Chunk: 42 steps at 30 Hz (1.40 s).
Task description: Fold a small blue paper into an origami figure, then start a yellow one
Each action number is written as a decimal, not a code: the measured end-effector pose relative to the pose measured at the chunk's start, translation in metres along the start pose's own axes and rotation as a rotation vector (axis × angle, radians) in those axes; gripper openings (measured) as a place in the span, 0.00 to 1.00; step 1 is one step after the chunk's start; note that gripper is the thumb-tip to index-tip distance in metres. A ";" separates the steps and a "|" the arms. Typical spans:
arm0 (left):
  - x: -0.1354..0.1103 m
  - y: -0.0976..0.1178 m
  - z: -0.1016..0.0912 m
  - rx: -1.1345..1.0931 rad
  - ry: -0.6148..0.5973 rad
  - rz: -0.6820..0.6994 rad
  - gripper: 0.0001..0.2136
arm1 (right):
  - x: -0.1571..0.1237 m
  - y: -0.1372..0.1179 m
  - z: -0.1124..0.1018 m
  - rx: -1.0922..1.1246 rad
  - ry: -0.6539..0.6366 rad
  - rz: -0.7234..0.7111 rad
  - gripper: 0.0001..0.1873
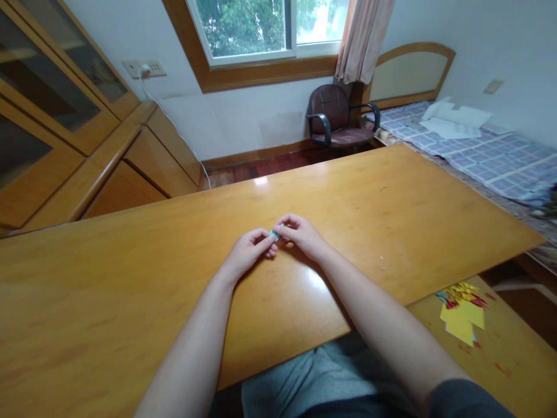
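Light comes through the window [243, 29] at the far side of the room, with a chair [329, 110] below it and a bed [517, 157] to the far right. We sit at a big, shiny wooden bench [108, 284]. Just above its middle, we have a tiny blue-green piece [274, 234] that looks like paper. It is right between our two hands, so neither hand is nearer: both touch it. The bit we can see slants from near left to far right, but our fingers hide the rest. Our left hand [247, 249] pinches its left end, thumb on top. Our right hand [303, 237] pinches the right end, thumb and pointing finger close together. Near right, on a lower bench [517, 354], lie yellow sheets [462, 320] and a small heap of yellow, red and blue bits [465, 291].
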<state>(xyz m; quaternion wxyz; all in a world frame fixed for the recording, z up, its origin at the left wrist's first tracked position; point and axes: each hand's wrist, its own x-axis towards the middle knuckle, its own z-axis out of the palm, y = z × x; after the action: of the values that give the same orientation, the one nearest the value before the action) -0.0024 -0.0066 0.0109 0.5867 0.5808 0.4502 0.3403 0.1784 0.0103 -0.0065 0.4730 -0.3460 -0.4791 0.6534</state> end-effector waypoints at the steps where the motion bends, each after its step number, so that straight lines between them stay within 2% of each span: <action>1: 0.000 0.000 0.000 0.003 0.001 0.002 0.15 | 0.000 0.001 -0.001 -0.006 0.002 -0.002 0.17; 19: 0.002 -0.001 -0.002 -0.050 0.021 -0.033 0.17 | -0.003 -0.010 0.003 -0.033 0.017 -0.037 0.17; 29: 0.001 0.001 -0.001 -0.098 0.049 -0.027 0.17 | 0.001 -0.003 0.002 -0.003 0.039 -0.058 0.17; 36: 0.002 0.000 -0.002 -0.055 0.026 -0.009 0.17 | 0.001 0.000 0.001 -0.052 -0.003 -0.041 0.20; 42: 0.002 0.000 -0.001 -0.035 0.031 -0.016 0.17 | 0.002 0.000 0.002 -0.039 0.035 -0.068 0.18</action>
<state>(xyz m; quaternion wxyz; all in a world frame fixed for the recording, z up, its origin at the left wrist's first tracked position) -0.0027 -0.0045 0.0105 0.5926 0.5615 0.4577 0.3523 0.1758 0.0117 -0.0060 0.4964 -0.3502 -0.4951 0.6212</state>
